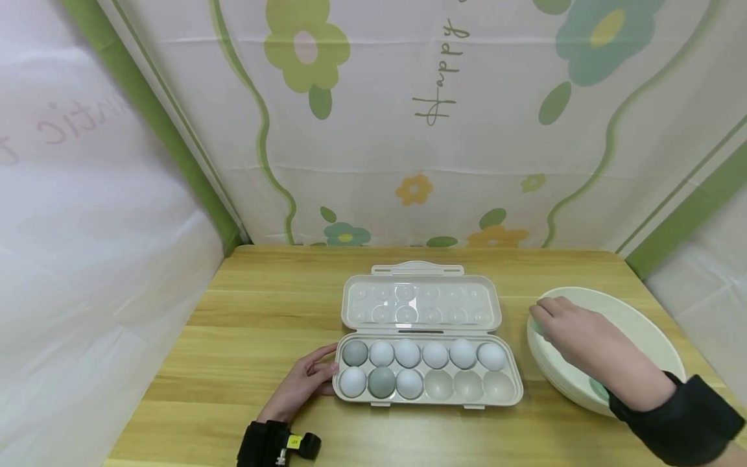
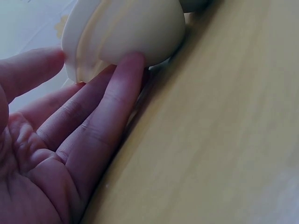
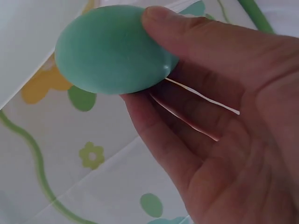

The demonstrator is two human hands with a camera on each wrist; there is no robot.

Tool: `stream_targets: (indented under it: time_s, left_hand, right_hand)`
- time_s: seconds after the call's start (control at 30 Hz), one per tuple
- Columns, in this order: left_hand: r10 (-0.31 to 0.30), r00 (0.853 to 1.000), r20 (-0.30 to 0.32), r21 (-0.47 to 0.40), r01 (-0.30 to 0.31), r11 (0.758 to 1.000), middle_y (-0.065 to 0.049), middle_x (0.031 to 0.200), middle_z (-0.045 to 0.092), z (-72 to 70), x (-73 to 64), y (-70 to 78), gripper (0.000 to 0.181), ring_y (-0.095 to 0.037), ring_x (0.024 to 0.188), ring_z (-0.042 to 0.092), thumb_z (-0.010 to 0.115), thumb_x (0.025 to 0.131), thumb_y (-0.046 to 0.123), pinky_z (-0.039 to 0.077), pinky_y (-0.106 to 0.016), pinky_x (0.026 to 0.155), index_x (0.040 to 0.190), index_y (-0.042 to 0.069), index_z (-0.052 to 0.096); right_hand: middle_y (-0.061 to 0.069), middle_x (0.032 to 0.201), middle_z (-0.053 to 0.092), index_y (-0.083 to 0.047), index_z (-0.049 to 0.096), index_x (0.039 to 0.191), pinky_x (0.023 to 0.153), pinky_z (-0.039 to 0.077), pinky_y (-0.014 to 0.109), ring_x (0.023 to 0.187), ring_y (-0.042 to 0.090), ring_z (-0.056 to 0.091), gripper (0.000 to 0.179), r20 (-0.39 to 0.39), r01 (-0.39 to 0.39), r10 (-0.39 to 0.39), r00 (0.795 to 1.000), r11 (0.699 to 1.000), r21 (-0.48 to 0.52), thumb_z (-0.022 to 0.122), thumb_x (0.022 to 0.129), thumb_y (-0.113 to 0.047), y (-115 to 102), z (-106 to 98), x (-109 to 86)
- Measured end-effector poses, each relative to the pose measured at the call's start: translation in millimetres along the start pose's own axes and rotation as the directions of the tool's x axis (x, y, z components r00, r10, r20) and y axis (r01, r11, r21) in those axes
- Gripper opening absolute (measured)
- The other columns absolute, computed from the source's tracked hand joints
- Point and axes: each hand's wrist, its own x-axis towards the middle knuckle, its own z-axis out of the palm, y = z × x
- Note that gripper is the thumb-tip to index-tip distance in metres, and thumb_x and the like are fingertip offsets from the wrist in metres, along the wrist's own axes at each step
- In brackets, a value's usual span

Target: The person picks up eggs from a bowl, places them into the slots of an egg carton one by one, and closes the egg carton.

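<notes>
An open pale plastic egg box (image 1: 513,395) stands mid-table, its lid (image 1: 420,305) laid back. Its back row is full of eggs: a grey-green one (image 1: 355,353) at the left end, then several white ones (image 1: 434,355). In the front row, a grey-green egg (image 1: 382,383) sits between two white eggs; the three right-hand cups hold nothing. My left hand (image 1: 303,383) holds the box's left end, thumb at the rim and fingers (image 2: 110,100) against the side below. Thumb and fingers of my right hand (image 1: 583,331) pinch a green egg (image 3: 112,51) over the bowl's left rim.
A wide cream bowl (image 1: 636,324) stands at the table's right, with another green egg (image 1: 599,389) in it, partly hidden by the right forearm. Flower-printed cloth (image 1: 373,143) hangs behind the wooden table (image 1: 262,311) and at both sides.
</notes>
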Motion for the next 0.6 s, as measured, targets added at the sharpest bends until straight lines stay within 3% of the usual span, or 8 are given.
stream_targets:
  time_s: [0.33, 0.43, 0.6]
  left_hand:
    - [-0.011, 1.0, -0.012, -0.005, 0.01, 1.0, -0.026, 0.114, 0.061, 0.8, 1.7, -0.7, 0.056, -0.029, 0.092, 0.064, 0.056, 0.092, 0.02, 0.056, -0.034, 0.076, 0.14, 0.004, 0.033]
    - [-0.011, 1.0, -0.018, -0.002, 0.011, 1.0, -0.026, 0.114, 0.061, 0.9, 1.9, 0.2, 0.055, -0.028, 0.092, 0.064, 0.056, 0.092, 0.019, 0.056, -0.034, 0.076, 0.14, 0.004, 0.033]
    - [-0.012, 1.0, -0.021, -0.001, 0.012, 1.0, -0.025, 0.112, 0.062, 0.9, 1.0, 1.0, 0.055, -0.027, 0.09, 0.065, 0.056, 0.092, 0.018, 0.057, -0.034, 0.076, 0.14, 0.004, 0.033]
  right_hand:
    - [0.01, 0.086, 0.06, -0.001, 0.058, 0.093, 0.059, 0.053, 0.034, 0.077, 0.023, 0.058, 0.034, -0.077, 0.128, -0.126, 0.989, 0.992, 0.019, 0.066, 0.064, 0.015, -38.6, 6.8, 17.3]
    - [0.009, 0.087, 0.06, -0.002, 0.059, 0.094, 0.059, 0.054, 0.033, 0.077, 0.021, 0.058, 0.032, -0.078, 0.162, -0.157, 0.984, 0.985, 0.059, 0.071, 0.065, 0.006, -47.6, 9.2, 21.0]
    - [0.005, 0.09, 0.061, -0.005, 0.059, 0.094, 0.064, 0.055, 0.032, 0.081, 0.019, 0.058, 0.039, -0.042, 0.21, -0.206, 0.978, 0.955, 0.21, 0.08, 0.061, -0.007, -62.5, 14.6, 27.4]
